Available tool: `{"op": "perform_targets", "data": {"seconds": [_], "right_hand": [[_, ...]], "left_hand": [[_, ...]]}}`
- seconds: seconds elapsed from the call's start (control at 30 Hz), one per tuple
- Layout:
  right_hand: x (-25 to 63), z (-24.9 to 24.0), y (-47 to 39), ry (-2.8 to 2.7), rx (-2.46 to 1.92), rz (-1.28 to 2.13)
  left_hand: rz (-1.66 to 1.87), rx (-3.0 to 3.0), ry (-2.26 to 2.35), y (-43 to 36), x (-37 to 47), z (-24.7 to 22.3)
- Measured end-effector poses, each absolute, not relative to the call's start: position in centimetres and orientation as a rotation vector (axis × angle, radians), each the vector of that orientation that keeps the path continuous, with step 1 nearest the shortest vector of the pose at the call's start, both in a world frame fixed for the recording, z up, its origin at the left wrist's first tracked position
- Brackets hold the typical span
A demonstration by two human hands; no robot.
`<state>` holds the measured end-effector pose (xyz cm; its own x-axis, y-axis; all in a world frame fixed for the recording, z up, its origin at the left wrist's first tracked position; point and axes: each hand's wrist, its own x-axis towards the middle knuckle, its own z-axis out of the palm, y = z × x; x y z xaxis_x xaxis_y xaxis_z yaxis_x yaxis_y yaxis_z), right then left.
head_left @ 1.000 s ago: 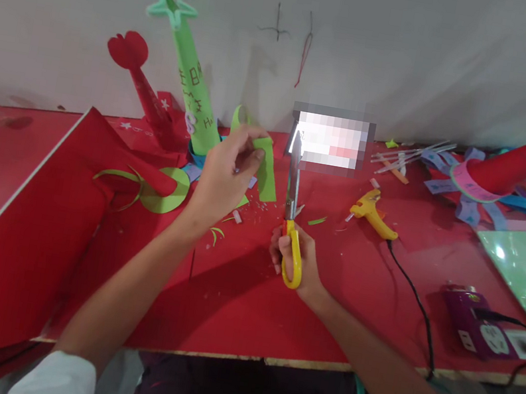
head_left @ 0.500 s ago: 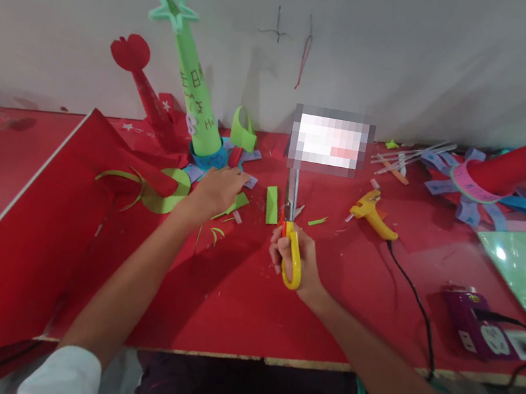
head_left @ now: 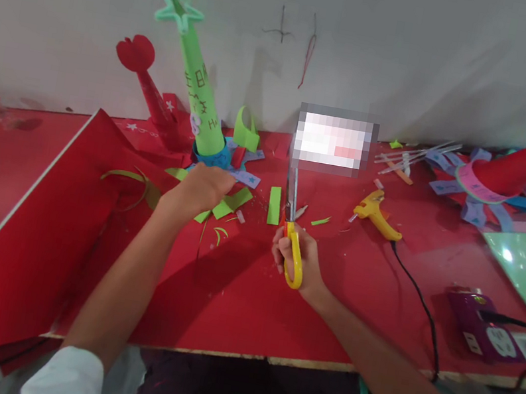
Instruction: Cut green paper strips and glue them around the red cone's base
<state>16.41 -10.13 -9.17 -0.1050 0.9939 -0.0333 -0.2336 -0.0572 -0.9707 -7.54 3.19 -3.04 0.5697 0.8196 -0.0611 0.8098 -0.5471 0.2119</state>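
Note:
My left hand [head_left: 201, 190] is curled, palm down, in front of the blue base [head_left: 213, 150] of a green paper cone [head_left: 203, 103] topped with a mint star [head_left: 179, 9]. Its fingertips are hidden, and I cannot make out what they hold. Purple printed strips [head_left: 246, 178] spread from the base just beyond it. Green paper pieces [head_left: 235, 201] lie beside the fingers. My right hand [head_left: 302, 257] is closed round the yellow handle of a pair of scissors [head_left: 294, 256], blades pointing away from me and together. A green paper strip [head_left: 274, 206] lies left of the blades.
A yellow glue gun [head_left: 377, 215] with a black cord lies at right, near a purple power adapter [head_left: 484, 325]. A large red sheet [head_left: 30, 232] stands bent at left. Red paper cones stand on both sides; clear glue sticks [head_left: 421, 157] lie at the back.
My left hand has drawn back slightly to the left, its fingers curling, uncovering more purple strip and green paper. My right hand holds the scissors as before. The view has shifted slightly.

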Motion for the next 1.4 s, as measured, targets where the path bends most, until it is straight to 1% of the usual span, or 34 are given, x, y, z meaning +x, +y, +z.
{"op": "perform_targets", "data": {"seconds": [0.07,0.17,0.27,0.43,0.63,0.93,1.23,1.4], "right_hand": [[16.4,-9.2,-10.0,-1.069,-1.019,1.414],[16.4,-9.2,-9.8,-1.055,-1.017,1.399],[16.4,-9.0,-9.7,-1.044,-1.013,1.379],[16.4,-9.2,-9.9,-1.042,-0.987,1.396],[16.4,-9.6,-10.0,-1.06,-0.989,1.4],[16.5,-9.3,-9.8,-1.051,-1.004,1.397],[16.6,-9.8,-9.8,-1.064,-0.984,1.393],[16.5,-9.6,-9.9,-1.041,-0.999,1.381]], "left_hand": [[0.028,2.599,1.444,2.6,-6.9,-1.4],[0.142,2.554,1.452,1.9,-5.6,0.7],[0.199,2.499,1.315,1.8,-4.9,1.7],[0.128,2.517,1.059,2.3,-5.5,1.4],[-0.052,2.508,0.995,2.2,-5.2,0.9],[0.132,2.5,1.011,2.8,-4.4,-0.1],[0.126,2.463,1.006,2.8,-4.8,-0.6],[0.245,2.492,1.005,2.7,-4.6,-0.6]]}}
